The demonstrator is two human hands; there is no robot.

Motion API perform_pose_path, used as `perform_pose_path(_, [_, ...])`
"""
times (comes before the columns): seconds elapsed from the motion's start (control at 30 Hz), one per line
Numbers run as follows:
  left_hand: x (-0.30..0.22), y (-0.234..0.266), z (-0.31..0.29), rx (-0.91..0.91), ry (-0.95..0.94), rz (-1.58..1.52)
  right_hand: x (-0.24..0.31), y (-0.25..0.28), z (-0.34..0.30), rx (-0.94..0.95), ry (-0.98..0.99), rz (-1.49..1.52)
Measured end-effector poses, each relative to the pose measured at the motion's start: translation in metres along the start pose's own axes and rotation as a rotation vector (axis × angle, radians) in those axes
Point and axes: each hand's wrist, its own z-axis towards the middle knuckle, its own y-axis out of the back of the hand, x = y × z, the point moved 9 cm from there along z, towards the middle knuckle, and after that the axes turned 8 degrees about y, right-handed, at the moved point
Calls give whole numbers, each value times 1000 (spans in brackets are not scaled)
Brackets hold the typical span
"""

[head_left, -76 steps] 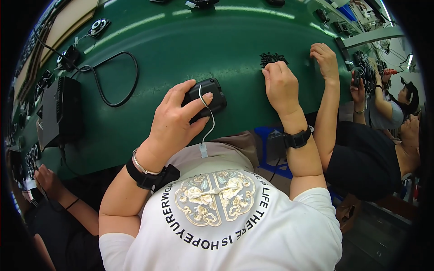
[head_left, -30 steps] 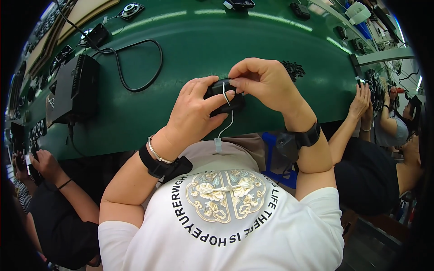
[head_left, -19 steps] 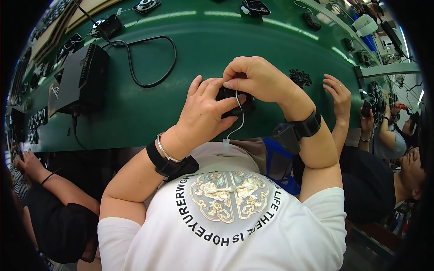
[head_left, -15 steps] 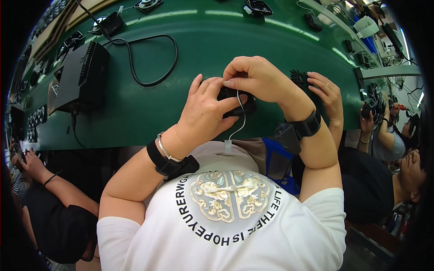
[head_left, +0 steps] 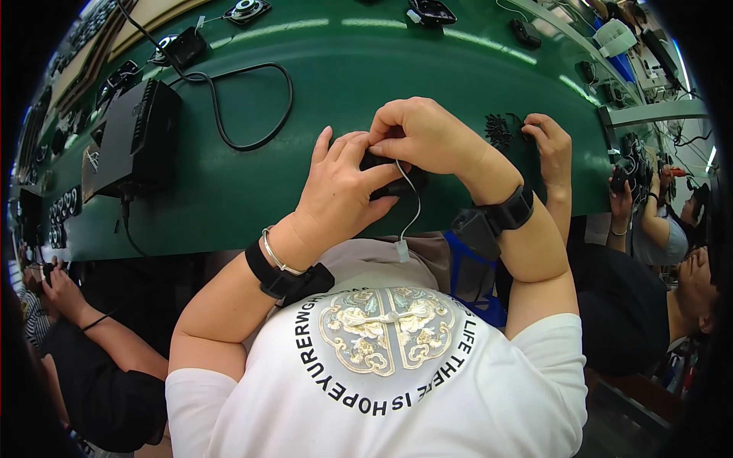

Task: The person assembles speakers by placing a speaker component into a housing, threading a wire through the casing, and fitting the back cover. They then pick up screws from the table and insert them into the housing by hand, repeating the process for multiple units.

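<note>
My left hand [head_left: 334, 177] is wrapped around a small black casing [head_left: 398, 185] on the green table, its fingers over the top and its thumb along the near side. Much of the casing is hidden under both hands. Over its far edge, the thumb and fingers of my right hand [head_left: 427, 137] are pinched together, touching the left fingertips; what they hold is hidden. A thin white wire [head_left: 418, 206] comes out below my right hand and hangs over the table's near edge. At its loose end is a pale, translucent connector [head_left: 402, 251].
A black box-shaped device [head_left: 136, 137] with a power cord stands at the left. A black cable loop [head_left: 286, 114] lies beyond my hands. At the right, a co-worker's hand [head_left: 551, 149] is beside a pile of small black pieces [head_left: 498, 132]. Speaker parts [head_left: 246, 11] line the far side.
My hands and the casing have shifted slightly, still in the same hold. The wire's loose end has swung a little right. The co-worker's hand at the right has lifted its fingers into a pinch.
</note>
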Motion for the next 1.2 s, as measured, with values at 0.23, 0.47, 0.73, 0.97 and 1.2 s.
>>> perform_pose_path(0.23, [-2, 4, 0, 13, 21, -20, -26, 94, -40, -577, 93, 106])
perform_pose_path(0.47, [-2, 4, 0, 23, 23, -12, -63, 77, -66, -599, -81, -499])
perform_pose_path(0.73, [1, 2, 1, 15, 38, -24, -50, 62, -64, -472, -113, -276])
perform_pose_path(0.97, [4, 1, -2, -5, 34, -35, -8, 4, -92, -478, 222, 319])
perform_pose_path(1.2, [5, 0, -1, -36, 26, -17, 37, -29, -87, -564, 590, -404])
